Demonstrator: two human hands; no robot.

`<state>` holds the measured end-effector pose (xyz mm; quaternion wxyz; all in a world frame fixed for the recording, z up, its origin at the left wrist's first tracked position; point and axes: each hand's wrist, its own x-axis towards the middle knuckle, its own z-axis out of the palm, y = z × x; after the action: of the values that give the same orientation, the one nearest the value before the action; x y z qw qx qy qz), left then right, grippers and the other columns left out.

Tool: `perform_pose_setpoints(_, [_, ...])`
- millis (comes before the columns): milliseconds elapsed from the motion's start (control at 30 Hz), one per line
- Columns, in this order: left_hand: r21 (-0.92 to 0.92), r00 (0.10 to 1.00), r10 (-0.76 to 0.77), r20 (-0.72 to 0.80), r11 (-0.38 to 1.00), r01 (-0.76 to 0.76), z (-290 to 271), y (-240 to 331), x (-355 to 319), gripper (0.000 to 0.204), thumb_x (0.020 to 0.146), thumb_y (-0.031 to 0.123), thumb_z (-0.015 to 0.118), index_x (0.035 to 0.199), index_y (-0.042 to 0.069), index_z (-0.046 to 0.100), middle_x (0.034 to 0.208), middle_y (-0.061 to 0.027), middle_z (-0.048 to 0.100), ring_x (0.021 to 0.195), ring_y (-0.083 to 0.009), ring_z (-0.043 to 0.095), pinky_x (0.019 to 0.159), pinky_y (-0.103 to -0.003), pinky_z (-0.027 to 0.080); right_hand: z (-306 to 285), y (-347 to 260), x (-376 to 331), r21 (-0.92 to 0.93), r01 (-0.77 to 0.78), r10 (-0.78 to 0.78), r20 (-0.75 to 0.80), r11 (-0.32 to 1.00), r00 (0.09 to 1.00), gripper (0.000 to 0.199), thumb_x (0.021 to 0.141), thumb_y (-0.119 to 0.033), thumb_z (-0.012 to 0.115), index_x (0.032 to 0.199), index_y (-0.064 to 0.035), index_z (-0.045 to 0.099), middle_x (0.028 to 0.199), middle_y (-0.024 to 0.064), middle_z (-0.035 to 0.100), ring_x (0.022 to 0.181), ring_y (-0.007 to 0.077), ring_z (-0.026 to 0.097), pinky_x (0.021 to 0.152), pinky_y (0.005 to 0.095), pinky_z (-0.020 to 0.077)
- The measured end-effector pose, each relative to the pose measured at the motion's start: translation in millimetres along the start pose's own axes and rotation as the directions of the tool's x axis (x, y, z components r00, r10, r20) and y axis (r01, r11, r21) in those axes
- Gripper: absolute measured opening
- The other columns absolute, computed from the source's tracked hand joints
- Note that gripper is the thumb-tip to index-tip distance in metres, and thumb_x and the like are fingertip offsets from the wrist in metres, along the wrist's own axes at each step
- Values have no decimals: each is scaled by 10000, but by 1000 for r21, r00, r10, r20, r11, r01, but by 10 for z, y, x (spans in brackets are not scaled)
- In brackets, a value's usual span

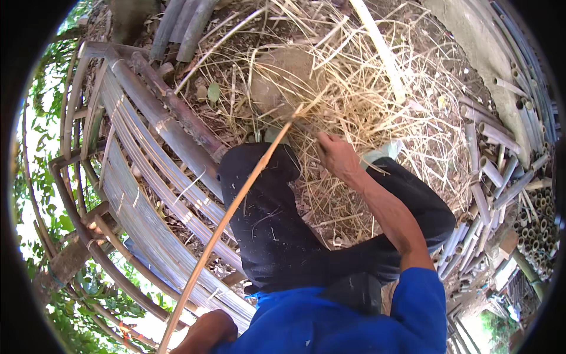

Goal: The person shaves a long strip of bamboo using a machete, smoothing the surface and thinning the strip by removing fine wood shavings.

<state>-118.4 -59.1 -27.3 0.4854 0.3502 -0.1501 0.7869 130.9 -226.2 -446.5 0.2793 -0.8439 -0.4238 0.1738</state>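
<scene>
A long bamboo strip [236, 203] slants across my left leg, from the lower left edge up to the ground between my feet. Close to its far end, my right hand [339, 154] is closed around a dark, narrow tool that looks like a knife; its blade is hard to make out against the litter. My left arm [207, 330] shows at the bottom edge beside the strip's near end, while the left hand itself is out of the picture. Pale bamboo shavings [359, 112] lie heaped around the right hand and between my legs in dark trousers.
To the left lies a slatted bamboo frame [141, 200] with thick poles [171, 130] along it. A pale split bamboo length [380, 50] rests on the shavings ahead. Cut bamboo tubes [498, 135] and a stack of round ends [535, 221] stand at the right, near a concrete edge [471, 41].
</scene>
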Motion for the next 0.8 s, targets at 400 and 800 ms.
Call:
perform_pose_setpoints(400, [417,958,-210,194,902,113,-47,131,61,305,1113,319,418,868,141,459,684,78,310,510,-43,267,436,-199,261,-43,423,-72,18,-308,308,4,951,951,241,968,-245,624,1066,-53,514,824,247,648,774,442,649,683,530,489])
perform_pose_setpoints(800, [360,942,-238,236,922,143,86,256,-168,204,1108,239,431,1001,66,423,727,9,347,543,-96,292,469,-263,285,-1490,-2513,-925,120,236,-232,-50,964,972,170,910,-152,696,1025,-51,622,811,123,612,597,266,638,480,363,530])
